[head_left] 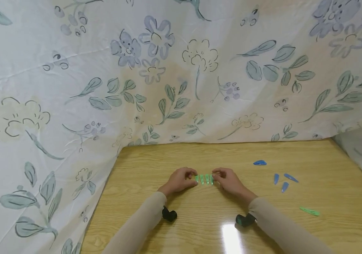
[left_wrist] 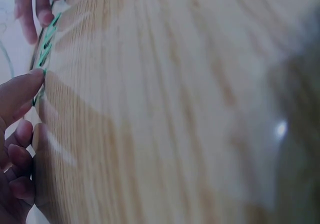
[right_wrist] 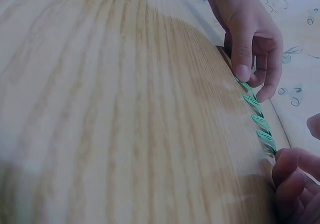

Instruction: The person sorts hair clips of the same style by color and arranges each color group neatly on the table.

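Observation:
Several green snap hair clips stand side by side in a short row on the wooden table, each pointing away from me. At the row's left end my left hand pinches the outermost clip between thumb and forefinger, one at each end of it. My right hand does likewise with the outermost clip on the right, its fingers partly covering it. In the right wrist view the left hand bends down over the far end of the slanting green clips.
Right of the hands lie several blue hair clips, one of them a darker blue clip farther back. A single green clip lies nearer me. Floral cloth hangs behind the wooden table and along its left side.

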### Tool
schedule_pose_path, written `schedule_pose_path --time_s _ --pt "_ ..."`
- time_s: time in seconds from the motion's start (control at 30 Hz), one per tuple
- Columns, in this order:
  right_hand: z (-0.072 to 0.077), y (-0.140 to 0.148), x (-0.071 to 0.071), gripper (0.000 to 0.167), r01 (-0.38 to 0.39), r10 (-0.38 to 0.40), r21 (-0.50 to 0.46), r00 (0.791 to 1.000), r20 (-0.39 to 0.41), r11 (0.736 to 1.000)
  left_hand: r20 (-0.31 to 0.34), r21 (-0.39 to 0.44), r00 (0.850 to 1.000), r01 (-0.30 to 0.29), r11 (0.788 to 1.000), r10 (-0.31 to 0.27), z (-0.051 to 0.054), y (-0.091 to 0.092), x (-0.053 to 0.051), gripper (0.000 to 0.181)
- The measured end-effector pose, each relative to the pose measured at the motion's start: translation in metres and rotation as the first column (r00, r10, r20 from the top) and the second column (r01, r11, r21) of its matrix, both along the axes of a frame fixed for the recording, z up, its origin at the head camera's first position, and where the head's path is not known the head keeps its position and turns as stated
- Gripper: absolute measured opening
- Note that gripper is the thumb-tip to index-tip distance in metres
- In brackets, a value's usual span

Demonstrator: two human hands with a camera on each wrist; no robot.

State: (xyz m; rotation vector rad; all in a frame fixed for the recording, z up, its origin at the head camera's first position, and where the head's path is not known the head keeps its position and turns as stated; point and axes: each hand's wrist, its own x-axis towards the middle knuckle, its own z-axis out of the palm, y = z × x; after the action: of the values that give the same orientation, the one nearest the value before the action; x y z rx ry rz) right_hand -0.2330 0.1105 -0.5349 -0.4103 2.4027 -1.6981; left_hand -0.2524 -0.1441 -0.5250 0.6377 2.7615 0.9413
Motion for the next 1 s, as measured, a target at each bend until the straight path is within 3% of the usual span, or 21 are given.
schedule_pose_path --time_s 0.2,0.43,0.6,1.0 --pt "-0.004 0.001 0.003 0.031 0.048 -0.048 0.009 0.999 0.023 0.999 0.010 -0.007 1.000 0.005 1.000 -0.005 -0.002 0.000 0.001 0.031" --pt "-0.002 0.010 0.006 0.035 0.023 -0.019 -0.059 0.997 0.076 0.998 0.007 -0.003 1.000 0.010 1.000 -0.010 0.001 -0.003 0.001 0.032" --pt "0.008 0.021 0.013 0.036 0.008 -0.002 -0.074 0.997 0.080 0.997 0.017 -0.001 1.000 0.015 1.000 -0.015 0.002 -0.004 0.001 0.032" --pt "0.040 0.062 0.037 0.041 -0.059 0.059 -0.032 0.998 0.004 0.998 0.015 -0.001 1.000 0.013 1.000 -0.013 -0.001 -0.004 0.002 0.030"
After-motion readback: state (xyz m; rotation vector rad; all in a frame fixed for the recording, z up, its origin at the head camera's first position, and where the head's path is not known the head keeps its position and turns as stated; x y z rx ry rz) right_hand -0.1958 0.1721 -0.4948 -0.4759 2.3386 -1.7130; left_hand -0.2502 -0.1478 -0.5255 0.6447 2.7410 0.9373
